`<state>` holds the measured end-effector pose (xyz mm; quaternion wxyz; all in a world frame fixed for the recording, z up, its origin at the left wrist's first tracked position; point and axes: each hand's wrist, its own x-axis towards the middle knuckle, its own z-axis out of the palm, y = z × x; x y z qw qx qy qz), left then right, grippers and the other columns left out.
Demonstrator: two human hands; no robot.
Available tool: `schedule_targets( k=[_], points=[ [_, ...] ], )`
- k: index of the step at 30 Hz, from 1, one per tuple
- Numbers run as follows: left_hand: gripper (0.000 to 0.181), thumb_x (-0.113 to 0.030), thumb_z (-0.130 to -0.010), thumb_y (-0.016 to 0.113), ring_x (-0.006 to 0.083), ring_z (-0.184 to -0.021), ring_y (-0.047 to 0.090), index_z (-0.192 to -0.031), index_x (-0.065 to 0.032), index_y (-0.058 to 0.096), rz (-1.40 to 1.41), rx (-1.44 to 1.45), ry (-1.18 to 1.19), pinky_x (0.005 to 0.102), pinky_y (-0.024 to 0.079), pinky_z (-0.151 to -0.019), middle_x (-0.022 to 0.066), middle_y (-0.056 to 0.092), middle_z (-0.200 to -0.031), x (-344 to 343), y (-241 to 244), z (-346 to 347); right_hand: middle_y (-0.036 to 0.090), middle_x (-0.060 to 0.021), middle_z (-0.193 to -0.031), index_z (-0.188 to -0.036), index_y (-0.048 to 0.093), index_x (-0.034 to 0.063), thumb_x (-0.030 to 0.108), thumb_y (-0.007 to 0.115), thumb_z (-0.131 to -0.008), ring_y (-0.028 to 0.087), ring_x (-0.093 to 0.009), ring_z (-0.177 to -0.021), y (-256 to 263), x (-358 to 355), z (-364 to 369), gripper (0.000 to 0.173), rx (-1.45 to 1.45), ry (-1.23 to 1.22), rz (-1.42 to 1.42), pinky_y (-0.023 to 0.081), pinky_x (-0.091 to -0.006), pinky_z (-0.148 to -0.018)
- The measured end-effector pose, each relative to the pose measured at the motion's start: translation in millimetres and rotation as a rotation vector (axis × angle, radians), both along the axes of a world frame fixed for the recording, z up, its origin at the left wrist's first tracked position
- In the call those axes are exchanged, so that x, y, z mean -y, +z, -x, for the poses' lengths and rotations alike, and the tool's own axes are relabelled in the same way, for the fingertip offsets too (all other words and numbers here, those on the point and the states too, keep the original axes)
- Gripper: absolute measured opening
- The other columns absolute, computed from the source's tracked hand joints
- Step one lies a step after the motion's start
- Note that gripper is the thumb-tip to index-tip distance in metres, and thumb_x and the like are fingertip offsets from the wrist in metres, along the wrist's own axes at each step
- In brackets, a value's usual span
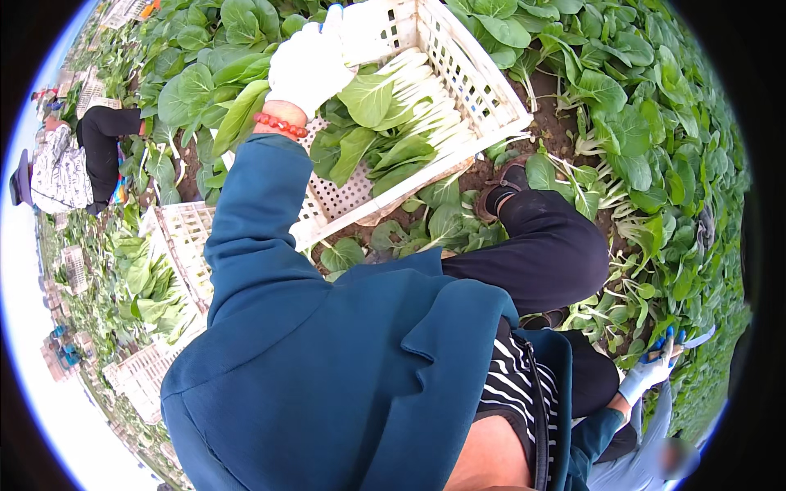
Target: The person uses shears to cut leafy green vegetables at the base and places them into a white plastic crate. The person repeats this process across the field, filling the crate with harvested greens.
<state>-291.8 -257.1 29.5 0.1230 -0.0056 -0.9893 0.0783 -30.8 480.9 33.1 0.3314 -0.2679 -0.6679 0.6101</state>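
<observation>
My left hand (313, 67), in a white glove with blue fingertips and a red bead bracelet at the wrist, is over the far left side of a white plastic crate (473, 80). Glare hides whether its fingers grip the crate. Leafy greens with pale stalks (424, 110) lie in rows inside the crate, stalks towards its right side. At the lower right, my right hand (654, 365), also gloved, holds a knife (700, 337) by its handle, the blade pointing outward beside the growing greens (681, 270).
More white crates (184, 245) stand at the left, one with cut greens (150, 282). Another person (61, 166) crouches at the far left, and a person in light clothing (638, 460) is close at the lower right. Loose greens (620, 294) lie beside my bent leg.
</observation>
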Motion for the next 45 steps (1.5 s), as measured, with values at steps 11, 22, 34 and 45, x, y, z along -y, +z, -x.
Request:
schedule_targets(
  k=[11, 22, 34, 45],
  points=[
    [0.049, -0.006, -0.084, 0.073, 0.0199, -0.1, 0.068, -0.129, 0.0027, 0.054, -1.86, -0.098, -0.179, 0.0305, 0.052, -0.092, 0.0135, 0.066, -0.121, 42, -41, 16, 0.069, -0.0052, -0.112, -0.129, 0.058, 0.0043, 0.006, 0.063, -0.093, 0.059, -0.003, -0.078, -25, -34, -8, 0.036, 0.205, -0.01, -0.328, 0.045, -0.014, -0.064],
    [0.055, -0.022, -0.085, 0.068, 0.0233, -0.107, 0.064, -0.133, -0.0005, 0.051, -2.407, -0.798, 0.872, 0.0363, 0.049, -0.096, 0.0143, 0.061, -0.127, 77, -176, -51, 0.062, -0.0083, -0.126, -0.132, 0.056, 0.0009, 0.003, 0.055, -0.096, 0.06, -0.009, -0.097, -41, -40, 21, 0.036, 0.335, 0.251, -1.155, 0.047, -0.0173, -0.08],
    [0.064, -0.04, -0.087, 0.063, 0.0269, -0.114, 0.06, -0.137, -0.0039, 0.048, -2.161, -0.998, 1.216, 0.0426, 0.046, -0.1, 0.0152, 0.055, -0.134, 101, -252, -18, 0.066, 0.0034, -0.108, -0.131, 0.06, 0.0026, 0.008, 0.063, -0.091, 0.045, 0.001, -0.063, -20, 25, 38, 0.04, 0.357, -0.188, -0.018, 0.034, -0.0135, -0.057],
    [0.073, -0.056, -0.088, 0.058, 0.0303, -0.121, 0.055, -0.141, -0.0071, 0.045, -2.085, -1.041, 1.281, 0.0483, 0.044, -0.104, 0.016, 0.051, -0.14, 104, -294, 8, 0.061, 0.0078, -0.081, -0.123, 0.066, 0.002, 0.011, 0.067, -0.088, 0.025, -0.002, -0.05, -20, -3, 10, 0.036, 0.513, -0.241, -0.106, 0.016, -0.0206, -0.047]
  ],
)
